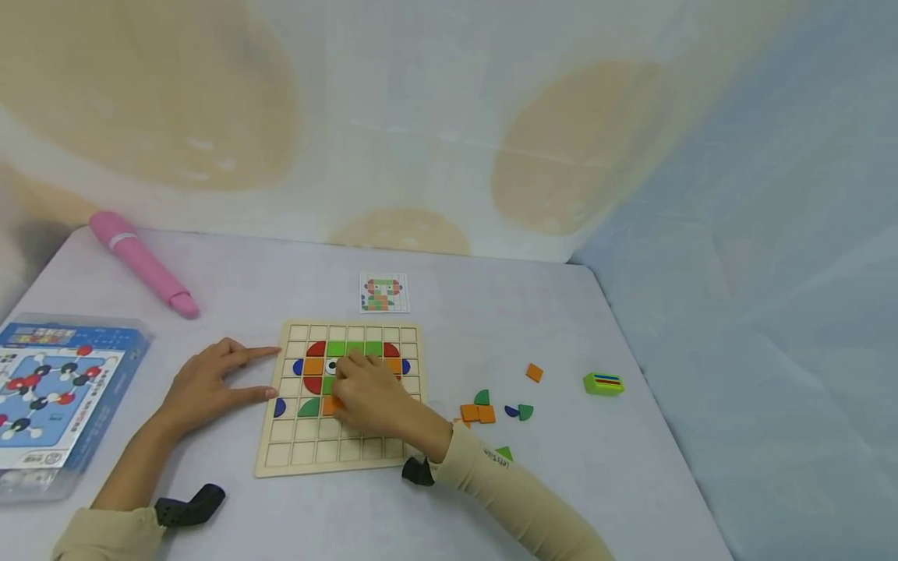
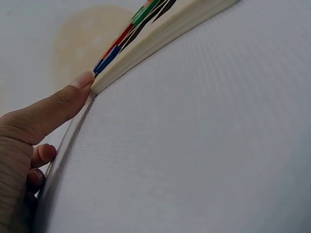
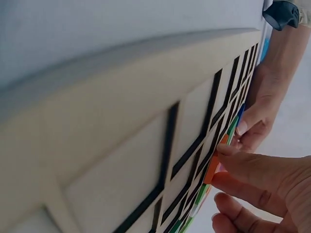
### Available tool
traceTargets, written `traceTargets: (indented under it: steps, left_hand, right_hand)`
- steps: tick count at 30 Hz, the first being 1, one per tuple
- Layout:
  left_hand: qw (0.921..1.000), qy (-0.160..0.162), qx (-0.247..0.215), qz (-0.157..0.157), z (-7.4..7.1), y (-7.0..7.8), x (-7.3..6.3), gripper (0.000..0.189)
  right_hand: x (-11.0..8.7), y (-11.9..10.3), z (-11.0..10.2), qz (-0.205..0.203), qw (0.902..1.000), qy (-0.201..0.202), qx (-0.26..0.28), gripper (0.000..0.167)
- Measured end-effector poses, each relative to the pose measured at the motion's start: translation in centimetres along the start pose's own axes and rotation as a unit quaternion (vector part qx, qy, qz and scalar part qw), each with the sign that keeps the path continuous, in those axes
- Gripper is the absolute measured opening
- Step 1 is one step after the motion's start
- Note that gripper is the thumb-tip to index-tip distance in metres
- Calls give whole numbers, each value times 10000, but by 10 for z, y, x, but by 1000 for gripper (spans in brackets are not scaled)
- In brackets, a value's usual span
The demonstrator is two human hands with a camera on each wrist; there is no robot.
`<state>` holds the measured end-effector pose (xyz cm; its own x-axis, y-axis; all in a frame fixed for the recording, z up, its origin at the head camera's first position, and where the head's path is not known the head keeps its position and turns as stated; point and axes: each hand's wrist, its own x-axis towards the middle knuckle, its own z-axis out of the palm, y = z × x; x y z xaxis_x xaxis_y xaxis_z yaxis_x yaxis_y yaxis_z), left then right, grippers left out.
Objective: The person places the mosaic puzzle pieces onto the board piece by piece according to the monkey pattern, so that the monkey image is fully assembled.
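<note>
My left hand (image 1: pixel 203 386) rests at the left edge of a wooden grid board (image 1: pixel 270 460), thumb and index finger stretched out to its rim. In the left wrist view the thumb (image 2: pixel 73 96) touches the board's corner, next to a blue piece (image 2: pixel 107 59). Over the middle of the board, my right hand (image 1: pixel 372 393) pinches an orange square tile (image 3: pixel 212 170) between thumb and fingers, close to the grid cells. Red, green, orange and blue pieces form a pattern in the upper rows, with a white eye tile (image 1: pixel 332 365); my right hand hides part of it.
A small pattern card (image 1: pixel 384 304) lies behind the board. Loose orange tiles (image 1: pixel 486 414), green quarter rounds (image 1: pixel 525 412) and a green block (image 1: pixel 603 383) lie to the right. At left are a boxed molecule set (image 1: pixel 63 389) and a pink stick (image 1: pixel 147 265).
</note>
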<state>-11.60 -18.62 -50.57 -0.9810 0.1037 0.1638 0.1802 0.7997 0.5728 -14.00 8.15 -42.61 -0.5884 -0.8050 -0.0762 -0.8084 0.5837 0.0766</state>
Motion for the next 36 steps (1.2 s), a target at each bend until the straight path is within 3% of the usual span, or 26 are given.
traceTargets:
  steps: [11, 15, 22, 27, 31, 36]
  left_hand:
    - [9999, -120, -53, -83, 3, -2, -1, 67]
    - [9998, -156, -46, -136, 4, -1, -1, 68]
    - [9997, -174, 38, -158, 3, 2, -1, 69]
    - [9997, -164, 64, -160, -1, 3, 0, 69]
    - [9997, -167, 41, -180, -3, 2, 0, 69]
    - [9998, -152, -2, -150, -2, 1, 0, 69]
  right_hand:
    - [2, -7, 4, 322, 9992, -113, 222, 15]
    - [-6, -2, 2, 362, 9985, -94, 408, 18]
    - [-45, 35, -14, 621, 9933, -45, 969, 26]
    - [-81, 69, -18, 1076, 9863, -42, 1251, 25]
    - [-107, 89, -14, 1395, 9776, -71, 1574, 24]
    - [-134, 102, -5, 1470, 9761, -61, 1598, 19]
